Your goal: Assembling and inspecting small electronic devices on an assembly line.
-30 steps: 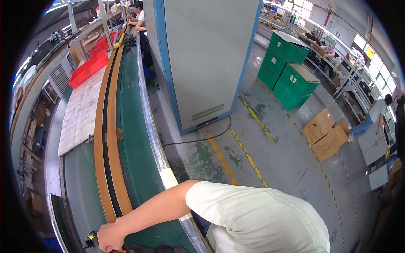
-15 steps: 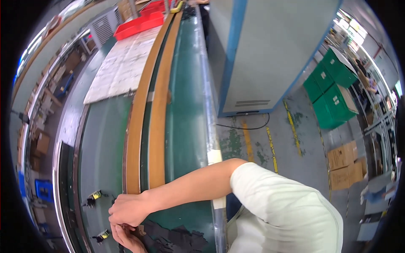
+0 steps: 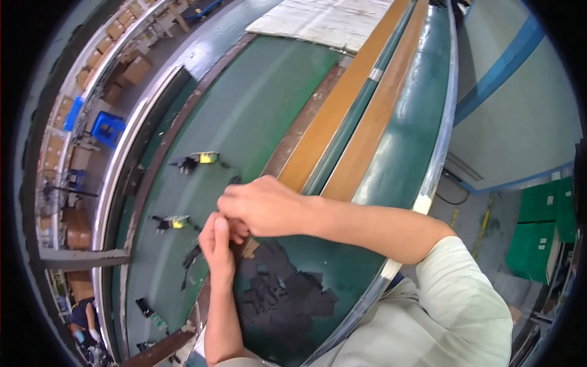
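My right hand [image 3: 262, 207] is closed, its fingers curled down against the fingertips of my left hand [image 3: 219, 243]. My left hand is closed too, thumb upward. Whatever sits between the fingers is hidden. Beyond my right knuckles a small black piece [image 3: 235, 180] shows; I cannot tell whether it is held. Just right of my left wrist lies a loose pile of flat black pieces [image 3: 287, 290] on the green surface. To the left, small circuit assemblies with black plugs and yellow parts rest on the green belt: a farther one [image 3: 206, 158] and a nearer one [image 3: 178, 222].
A green circuit board [image 3: 156, 319] lies nearer on the belt [image 3: 244, 92]. Two long brown strips [image 3: 348, 104] run away from me beside it. A metal edge [image 3: 441, 134] bounds the bench at right; green boxes [image 3: 532, 248] stand beyond. Another person [image 3: 84, 321] is at lower left.
The view has swung, so the belt and strips now slant right and my hands appear nearer the middle. My left forearm has come into view. Both hands stay together.
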The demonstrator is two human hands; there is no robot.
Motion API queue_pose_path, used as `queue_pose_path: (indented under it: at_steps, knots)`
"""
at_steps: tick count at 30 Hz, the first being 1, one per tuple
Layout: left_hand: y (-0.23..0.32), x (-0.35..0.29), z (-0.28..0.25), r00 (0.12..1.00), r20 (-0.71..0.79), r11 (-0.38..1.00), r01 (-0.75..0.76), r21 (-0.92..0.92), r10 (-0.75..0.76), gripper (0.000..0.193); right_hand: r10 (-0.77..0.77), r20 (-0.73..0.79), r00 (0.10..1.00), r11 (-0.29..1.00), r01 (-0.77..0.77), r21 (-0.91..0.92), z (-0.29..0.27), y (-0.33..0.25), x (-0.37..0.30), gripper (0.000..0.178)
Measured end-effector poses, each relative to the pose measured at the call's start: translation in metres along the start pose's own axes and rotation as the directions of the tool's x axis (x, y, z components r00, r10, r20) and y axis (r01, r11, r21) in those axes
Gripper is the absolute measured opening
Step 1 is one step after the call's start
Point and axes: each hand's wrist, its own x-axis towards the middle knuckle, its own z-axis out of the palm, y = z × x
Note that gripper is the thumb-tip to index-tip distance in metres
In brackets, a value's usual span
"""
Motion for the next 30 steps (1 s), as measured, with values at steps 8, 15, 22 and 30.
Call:
queue_pose_path:
  at_steps: [8, 15, 22, 30]
  knots:
    - [0.063, -0.005, -0.013, 0.99, -0.032, 0.962, 0.138, 0.237, -0.134, 0.028, 0.218, -0.295, 0.93, 0.976, -0.214, 0.045, -0.003, 0.0, 0.01, 0.007]
    - [0.108, 0.027, -0.055, 0.983, -0.172, 0.983, 0.094, 0.161, -0.066, 0.031, 0.203, -0.292, 0.935, 0.979, -0.191, 0.069, -0.001, 0.001, 0.009, 0.009]
    - [0.067, 0.128, -0.073, 0.883, -0.467, 0.877, 0.264, 0.401, -0.051, 0.062, 0.213, -0.221, 0.952, 0.977, -0.202, 0.072, -0.003, -0.005, 0.01, 0.01]
    - [0.009, 0.226, -0.113, 0.873, -0.459, 0.71, 0.427, 0.56, -0.163, 0.036, 0.156, -0.207, 0.966, 0.987, -0.145, 0.065, 0.001, -0.003, 0.013, 0.01]
